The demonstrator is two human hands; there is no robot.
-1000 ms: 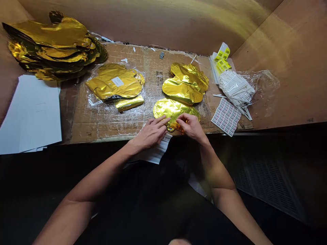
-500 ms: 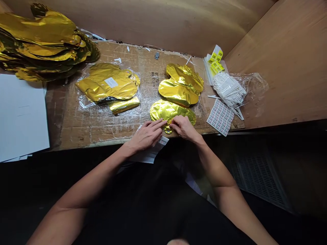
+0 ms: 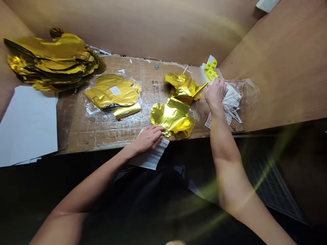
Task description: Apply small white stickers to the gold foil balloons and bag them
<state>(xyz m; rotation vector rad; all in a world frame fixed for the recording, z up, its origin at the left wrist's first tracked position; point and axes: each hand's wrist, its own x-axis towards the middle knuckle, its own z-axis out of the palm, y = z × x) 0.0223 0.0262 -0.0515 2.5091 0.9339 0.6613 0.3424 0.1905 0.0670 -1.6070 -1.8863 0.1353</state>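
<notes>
A gold foil balloon (image 3: 176, 110), flat and partly folded over itself, lies at the cardboard's front edge. My left hand (image 3: 149, 137) rests palm down with its fingers stretched out, fingertips on the balloon's small tab (image 3: 167, 133). Beneath that hand a white sheet (image 3: 150, 158) with small printed marks hangs over the edge. My right hand (image 3: 216, 93) is closed at the end of a raised strip of the foil, on the right; its fingertips are partly hidden. Just beyond it lie a bundle of white sticks (image 3: 232, 97) and a partly covered label sheet (image 3: 208, 120).
Gold foil pieces are piled (image 3: 56, 64) at the back left, above white paper sheets (image 3: 30, 126). A clear bag of folded gold foil (image 3: 114, 90) lies left of centre. Yellow labels (image 3: 211, 69) sit at the back right. Wooden walls (image 3: 153, 30) enclose the back and right.
My right hand has moved from the tab to the back right, and the foil has been lifted and partly unfolded that way. My left hand stays at the tab. The view has shifted slightly.
</notes>
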